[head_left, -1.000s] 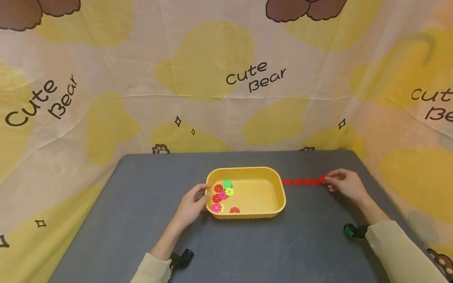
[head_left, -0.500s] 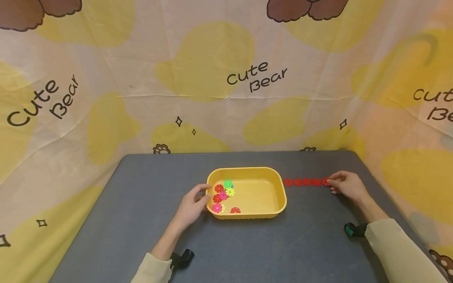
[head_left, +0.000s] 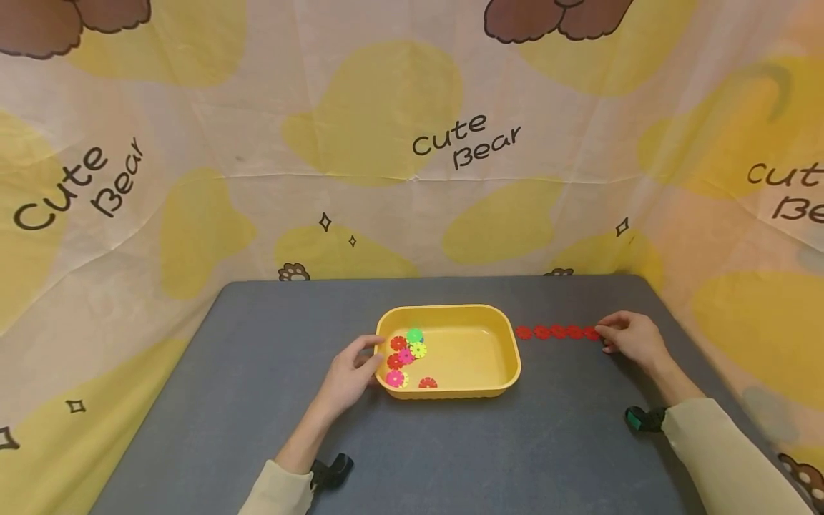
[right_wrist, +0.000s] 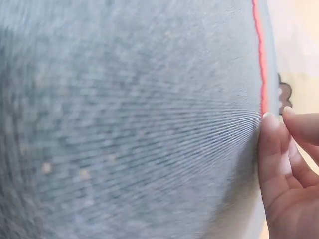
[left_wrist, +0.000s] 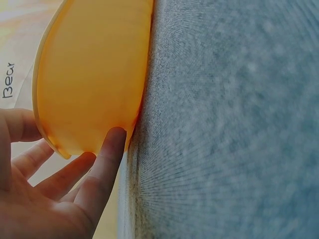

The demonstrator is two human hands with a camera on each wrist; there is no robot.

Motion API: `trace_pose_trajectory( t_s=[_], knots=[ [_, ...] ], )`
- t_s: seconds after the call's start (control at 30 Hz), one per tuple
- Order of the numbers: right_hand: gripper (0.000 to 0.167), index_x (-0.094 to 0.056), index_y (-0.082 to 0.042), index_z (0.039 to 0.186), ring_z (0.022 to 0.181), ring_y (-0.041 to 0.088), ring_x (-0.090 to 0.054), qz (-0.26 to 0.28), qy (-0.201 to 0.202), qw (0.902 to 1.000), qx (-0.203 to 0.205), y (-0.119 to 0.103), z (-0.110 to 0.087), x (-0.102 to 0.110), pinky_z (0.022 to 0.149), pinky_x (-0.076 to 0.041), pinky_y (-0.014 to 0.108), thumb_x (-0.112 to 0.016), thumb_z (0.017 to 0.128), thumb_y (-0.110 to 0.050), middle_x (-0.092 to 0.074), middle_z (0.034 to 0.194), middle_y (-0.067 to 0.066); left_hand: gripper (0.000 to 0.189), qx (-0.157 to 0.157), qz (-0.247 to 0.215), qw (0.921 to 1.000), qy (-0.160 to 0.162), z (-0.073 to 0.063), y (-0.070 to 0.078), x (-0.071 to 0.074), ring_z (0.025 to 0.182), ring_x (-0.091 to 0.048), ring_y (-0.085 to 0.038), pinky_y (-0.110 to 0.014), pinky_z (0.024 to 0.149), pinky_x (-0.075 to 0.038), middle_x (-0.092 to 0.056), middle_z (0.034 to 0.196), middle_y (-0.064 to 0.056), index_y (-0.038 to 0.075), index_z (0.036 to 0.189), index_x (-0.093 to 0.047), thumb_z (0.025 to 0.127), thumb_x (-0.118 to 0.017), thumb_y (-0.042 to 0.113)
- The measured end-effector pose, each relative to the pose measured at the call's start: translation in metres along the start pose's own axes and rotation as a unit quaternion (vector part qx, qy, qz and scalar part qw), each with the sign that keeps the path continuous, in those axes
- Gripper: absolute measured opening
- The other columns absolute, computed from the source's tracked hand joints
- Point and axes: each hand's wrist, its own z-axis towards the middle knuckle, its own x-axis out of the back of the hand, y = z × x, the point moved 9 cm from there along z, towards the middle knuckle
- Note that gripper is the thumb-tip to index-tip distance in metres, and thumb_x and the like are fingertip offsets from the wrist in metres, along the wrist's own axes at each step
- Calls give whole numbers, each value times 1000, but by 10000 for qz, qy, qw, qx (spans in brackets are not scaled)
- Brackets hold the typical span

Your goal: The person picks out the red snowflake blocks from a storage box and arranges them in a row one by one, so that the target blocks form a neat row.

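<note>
Several red notched plastic discs lie in a row on the table, running right from the yellow tray. My right hand has its thumb and index fingertips at the last disc on the right and pinches its edge. In the right wrist view the row is a thin red line seen edge-on, ending at the fingertips. My left hand holds the left end of the yellow tray. In the left wrist view some fingers lie against its outer wall, others reach over the rim.
Inside the tray, at its left, lie loose discs: green, yellow, pink and red ones among them. The grey table meets a printed cloth at the back and sides.
The last red disc, lifted slightly and tilted a second ago, now lies flat in line with the row. My right hand has moved slightly right. Left hand and tray stay put.
</note>
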Motion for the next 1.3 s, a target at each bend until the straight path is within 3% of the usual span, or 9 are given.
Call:
trace_pose_trajectory(
  t_s=[0.17, 0.37, 0.6, 0.9, 1.03, 1.3],
  knots=[
    [36, -65, 10, 118, 72, 19, -72, 77, 138, 9995, 280, -19, -1, 6, 66, -61, 33, -66, 101, -22, -69, 107, 28, 34, 13, 18, 10000, 10, 0, 0, 0, 103, -69, -26, -38, 75, -61, -60, 135, -12, 14, 134, -62, 101, -64, 19],
    [40, -65, 7, 121, 80, 26, -72, 190, 35, 9987, 468, -56, -4, -3, 70, -61, 36, -64, 102, -28, -68, 109, 27, 34, 4, 55, 10000, 22, 1, 0, 0, 105, -69, -26, -38, 75, -61, -60, 135, -13, 14, 134, -62, 101, -64, 19],
    [34, -68, 1, 118, 84, 27, -70, 165, -156, 9960, 868, -100, -6, -28, 72, -60, 39, -68, 100, -27, -70, 104, 19, 34, -53, 37, 10000, 28, 1, 1, 1, 104, -70, -26, -38, 74, -61, -60, 135, -13, 13, 134, -62, 101, -64, 19],
    [26, -71, -5, 110, 86, 37, -71, 266, -411, 9922, 1146, -140, -8, -64, 69, -59, 38, -73, 96, -27, -73, 96, 11, 34, -45, 61, 10000, 0, 2, 0, -1, 100, -70, -24, -37, 73, -61, -60, 134, -13, 14, 134, -62, 101, -64, 19],
    [22, -72, -5, 109, 85, 37, -70, 422, -550, 9896, 1260, -157, -10, -81, 66, -58, 36, -73, 96, -23, -73, 95, 14, 34, -26, 48, 10000, -26, 2, -1, -2, 101, -70, -24, -37, 74, -61, -61, 133, -12, 14, 135, -62, 101, -65, 19],
    [15, -73, -7, 107, 78, 24, -67, 478, -865, 9834, 1524, -186, -17, -115, 68, -58, 34, -72, 96, -18, -71, 91, 7, 34, -26, -49, 10000, -25, 2, -1, -2, 104, -69, -26, -38, 74, -62, -61, 133, -12, 14, 135, -62, 101, -65, 19]
  ],
)
